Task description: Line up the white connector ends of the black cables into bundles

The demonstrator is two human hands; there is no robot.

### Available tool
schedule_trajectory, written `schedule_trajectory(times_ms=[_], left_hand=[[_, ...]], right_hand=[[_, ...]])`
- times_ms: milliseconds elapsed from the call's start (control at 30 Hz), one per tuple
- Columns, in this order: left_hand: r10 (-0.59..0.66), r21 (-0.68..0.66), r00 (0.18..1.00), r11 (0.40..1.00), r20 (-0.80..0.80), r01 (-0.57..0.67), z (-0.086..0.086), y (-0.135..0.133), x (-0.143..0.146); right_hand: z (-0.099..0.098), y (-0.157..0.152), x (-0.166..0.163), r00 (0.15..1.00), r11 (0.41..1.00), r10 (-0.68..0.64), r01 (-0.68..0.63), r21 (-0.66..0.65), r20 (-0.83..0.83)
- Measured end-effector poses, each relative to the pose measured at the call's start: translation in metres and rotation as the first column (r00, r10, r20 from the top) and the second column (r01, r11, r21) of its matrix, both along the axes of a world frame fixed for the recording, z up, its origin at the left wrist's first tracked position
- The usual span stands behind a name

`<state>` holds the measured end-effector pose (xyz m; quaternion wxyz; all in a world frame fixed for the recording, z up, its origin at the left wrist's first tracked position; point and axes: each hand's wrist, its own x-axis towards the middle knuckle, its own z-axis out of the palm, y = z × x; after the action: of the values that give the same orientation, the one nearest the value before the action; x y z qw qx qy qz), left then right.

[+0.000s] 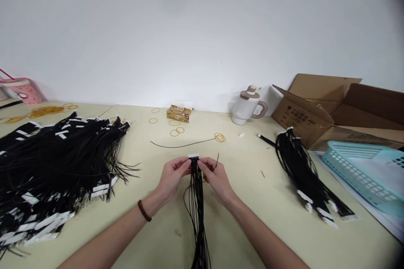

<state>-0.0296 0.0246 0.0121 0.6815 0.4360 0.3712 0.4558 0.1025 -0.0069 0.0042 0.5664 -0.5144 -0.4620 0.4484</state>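
Wire harness [198,214] = mid-bench at near edge, white connector [193,156] at its far end, black wires running down twd wearer. L hand [173,175]: thumb + fingertips pinching wires approx. where they enter connector. R hand [217,178]: same pinch, opp. side; one thin wire tip [217,159] pokes up by its fingers.

Step looks like handling/checking wires at connector (my read). To do it well: keep L pinch firm close under connector so it can't twist; let R work one wire at a time, w/o tugging neighbours; keep connector face flat & in view; comb out the stray loop left of bundle before it snags. Loose wire [176,147] + rubber bands [220,137] lie just beyond on bench [243,164], so best keep tails clear of them.

Hard to see: most fingertips hidden behind wires/thumbs; can't tell if R has the single wire or just touches it. Connector slots too small to read, wire count n/a. Harness's near end cut off at bottom; harness pile [78,151] at left runs out of frame, as does cardboard box [301,113], far right.
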Motion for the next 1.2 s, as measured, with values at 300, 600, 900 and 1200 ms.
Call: schedule_trajectory(times_ms=[300,600,900,1200], left_hand=[[0.016,0.041,0.998,0.999,-0.059,-0.013,0.0003,0.0014,0.0002],[0.036,0.055,0.996,0.998,-0.081,-0.031,0.0003,0.0027,0.0003],[0.000,0.041,0.998,0.999,-0.064,0.003,-0.0035,0.0030,0.0008],[0.000,0.227,0.956,0.971,-0.293,0.070,-0.0023,-0.0002,-0.0015]], right_hand=[[-0.0020,-0.0011,0.0017,1.000,1.000,0.012,-0.012,0.006,0.001],[0.0007,-0.0029,-0.0001,0.999,1.000,0.026,-0.025,-0.008,0.027],[-0.0012,-0.0019,0.0012,0.999,1.000,0.025,-0.026,0.009,0.020],[-0.0038,-0.0008,0.0029,0.998,0.997,-0.061,0.060,0.049,0.026]])
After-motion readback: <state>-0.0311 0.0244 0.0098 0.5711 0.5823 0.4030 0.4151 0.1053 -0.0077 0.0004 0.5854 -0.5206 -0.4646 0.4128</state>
